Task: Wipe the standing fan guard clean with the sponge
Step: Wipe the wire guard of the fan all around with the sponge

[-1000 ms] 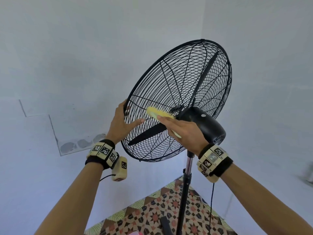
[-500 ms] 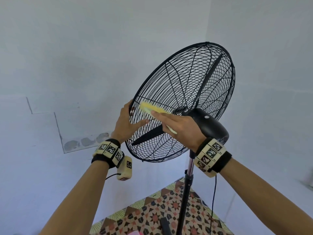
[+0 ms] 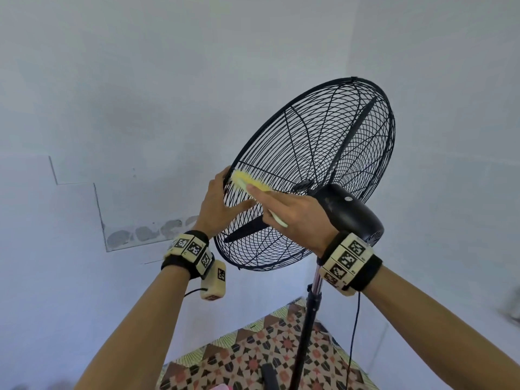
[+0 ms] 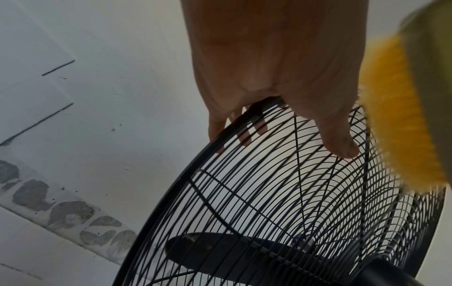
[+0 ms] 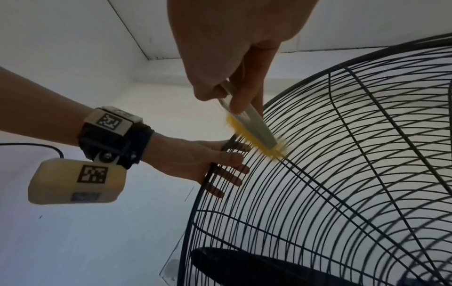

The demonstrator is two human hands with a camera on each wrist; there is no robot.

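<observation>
My right hand (image 3: 295, 212) grips the yellow brush (image 3: 249, 183) against the fan guard (image 3: 323, 153); my left hand (image 3: 218, 205) clasps the guard's rim beside it.

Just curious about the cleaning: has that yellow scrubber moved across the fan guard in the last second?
Yes. The yellow scrubber, held by the right hand, has slid outward from near the motor housing toward the fan guard rim, by the left hand.

One standing fan (image 3: 323, 175), one yellow-bristled brush (image 3: 249, 182), two hands (image 3: 292, 212), two wrist bands (image 3: 347, 261), one patterned mat (image 3: 253, 358).
</observation>
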